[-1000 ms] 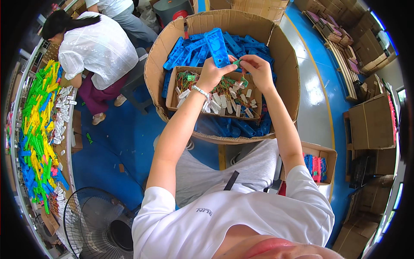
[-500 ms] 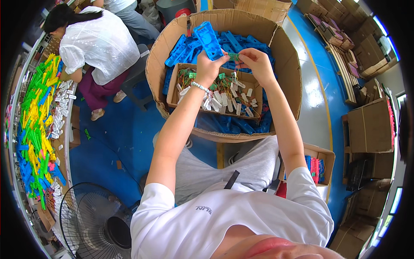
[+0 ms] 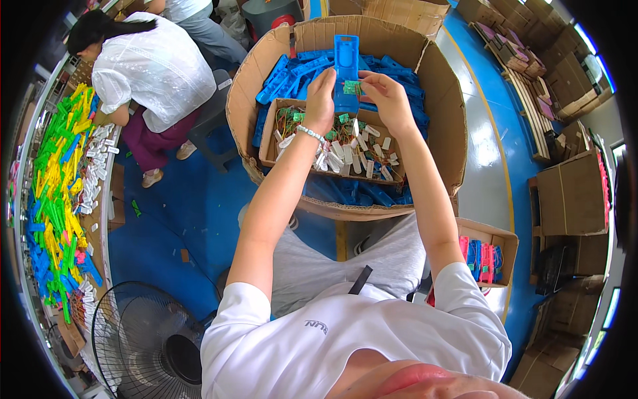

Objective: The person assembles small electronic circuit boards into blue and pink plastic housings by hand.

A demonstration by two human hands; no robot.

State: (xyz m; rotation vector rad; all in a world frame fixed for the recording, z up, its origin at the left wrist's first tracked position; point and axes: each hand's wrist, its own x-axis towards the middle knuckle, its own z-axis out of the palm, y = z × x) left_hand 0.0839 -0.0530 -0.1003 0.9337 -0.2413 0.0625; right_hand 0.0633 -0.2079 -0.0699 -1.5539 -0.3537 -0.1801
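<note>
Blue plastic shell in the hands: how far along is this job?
Done, apparently: pink and blue pieces stand in the small box at the person's right. In hand: left hand holds an upright blue shell; right hand presses a green circuit board onto it. Left: many shells in the big carton, boards in the tray.

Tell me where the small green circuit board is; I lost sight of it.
Head view, top centre: the green circuit board is pinched in the right hand, against the blue plastic casing over the big cardboard box.
</note>
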